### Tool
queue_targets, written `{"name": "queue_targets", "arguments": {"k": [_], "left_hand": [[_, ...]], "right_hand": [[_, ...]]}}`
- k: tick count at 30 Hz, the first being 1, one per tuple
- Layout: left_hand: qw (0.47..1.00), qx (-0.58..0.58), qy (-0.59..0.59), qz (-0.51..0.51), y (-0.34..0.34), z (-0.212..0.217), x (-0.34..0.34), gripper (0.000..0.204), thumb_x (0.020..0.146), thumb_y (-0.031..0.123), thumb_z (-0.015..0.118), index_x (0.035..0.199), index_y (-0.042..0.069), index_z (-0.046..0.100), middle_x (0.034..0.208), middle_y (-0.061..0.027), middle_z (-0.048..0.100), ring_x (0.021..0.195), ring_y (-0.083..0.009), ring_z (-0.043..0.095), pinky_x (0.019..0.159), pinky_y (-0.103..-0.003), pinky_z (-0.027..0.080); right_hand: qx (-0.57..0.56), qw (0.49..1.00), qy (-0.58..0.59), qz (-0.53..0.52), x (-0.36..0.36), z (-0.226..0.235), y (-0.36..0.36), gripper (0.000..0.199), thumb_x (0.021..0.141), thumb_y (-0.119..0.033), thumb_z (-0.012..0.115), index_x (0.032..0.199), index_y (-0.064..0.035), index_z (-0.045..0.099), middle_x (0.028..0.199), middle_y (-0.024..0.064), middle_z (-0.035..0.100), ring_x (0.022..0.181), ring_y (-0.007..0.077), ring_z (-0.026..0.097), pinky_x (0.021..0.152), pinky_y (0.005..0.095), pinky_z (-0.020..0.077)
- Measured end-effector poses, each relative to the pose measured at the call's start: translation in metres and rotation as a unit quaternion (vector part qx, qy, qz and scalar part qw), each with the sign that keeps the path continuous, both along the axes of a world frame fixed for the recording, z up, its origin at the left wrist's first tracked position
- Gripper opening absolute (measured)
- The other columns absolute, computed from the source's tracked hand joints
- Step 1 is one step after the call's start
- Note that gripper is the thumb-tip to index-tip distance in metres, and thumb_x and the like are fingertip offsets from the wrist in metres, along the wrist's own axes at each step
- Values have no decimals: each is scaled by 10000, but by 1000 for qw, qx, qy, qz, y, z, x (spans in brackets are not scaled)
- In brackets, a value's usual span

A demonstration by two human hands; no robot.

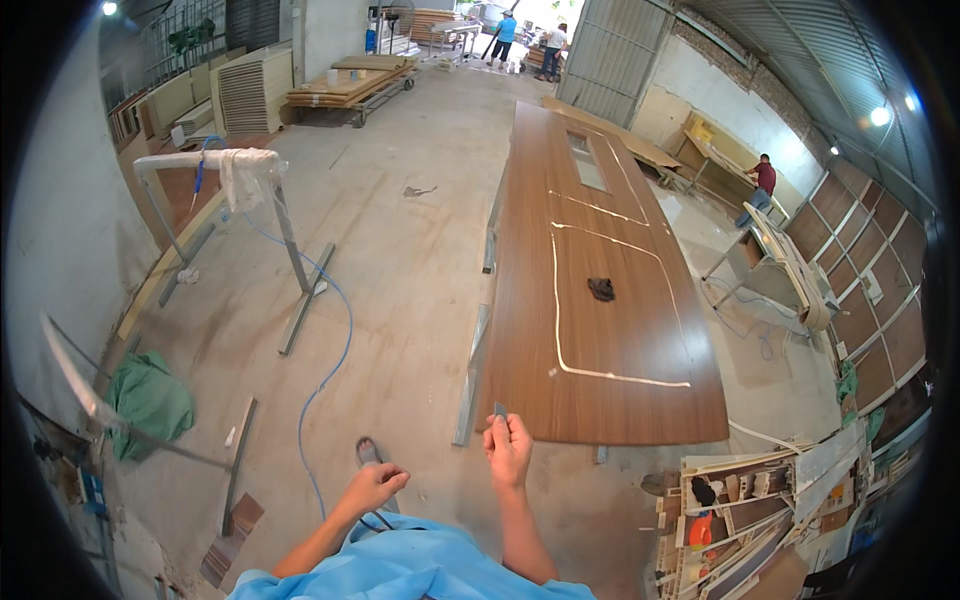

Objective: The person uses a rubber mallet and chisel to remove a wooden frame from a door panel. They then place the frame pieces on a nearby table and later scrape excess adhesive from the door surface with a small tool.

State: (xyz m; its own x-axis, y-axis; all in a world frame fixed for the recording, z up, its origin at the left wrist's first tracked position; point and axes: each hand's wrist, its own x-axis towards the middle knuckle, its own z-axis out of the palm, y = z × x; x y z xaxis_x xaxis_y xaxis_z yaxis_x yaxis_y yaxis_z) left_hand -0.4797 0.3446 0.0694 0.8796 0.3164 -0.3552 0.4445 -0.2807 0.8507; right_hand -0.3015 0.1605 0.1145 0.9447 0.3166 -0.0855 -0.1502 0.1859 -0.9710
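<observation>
A long brown wooden door panel (610,400) lies flat on metal stands, with pale filler lines tracing a rectangle on it and a dark rag (601,289) near its middle. My right hand (509,449) is at the panel's near edge, pinching a small grey scraper blade (499,410) upright between its fingers. My left hand (374,487) hangs lower and to the left over the concrete floor, fingers loosely curled with nothing visible in them.
A blue hose (330,370) runs across the floor from a wrapped metal stand (250,170). A green cloth (150,400) lies at left. Stacked boards and a cluttered shelf (750,520) sit at right. People stand far back and by panels at right.
</observation>
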Motion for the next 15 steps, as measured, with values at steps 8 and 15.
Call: {"name": "queue_targets", "arguments": {"k": [8,15], "left_hand": [[998,56,-20,-21,222,-8,193,372,960,372,641,1111,47,742,967,-160,754,913,-300,717,810,-411,544],[995,90,-19,-38,416,43,384,359,950,370,649,1113,64,743,993,-160,756,931,-316,721,845,-400,549]], "right_hand": [[-22,988,95,-118,181,-21,198,191,1063,-188,511,943,-49,563,646,10,532,481,60,408,434,237,319],[-35,994,4,-100,324,6,340,206,1046,-130,527,1118,34,630,692,22,600,544,48,446,500,218,360]]}}
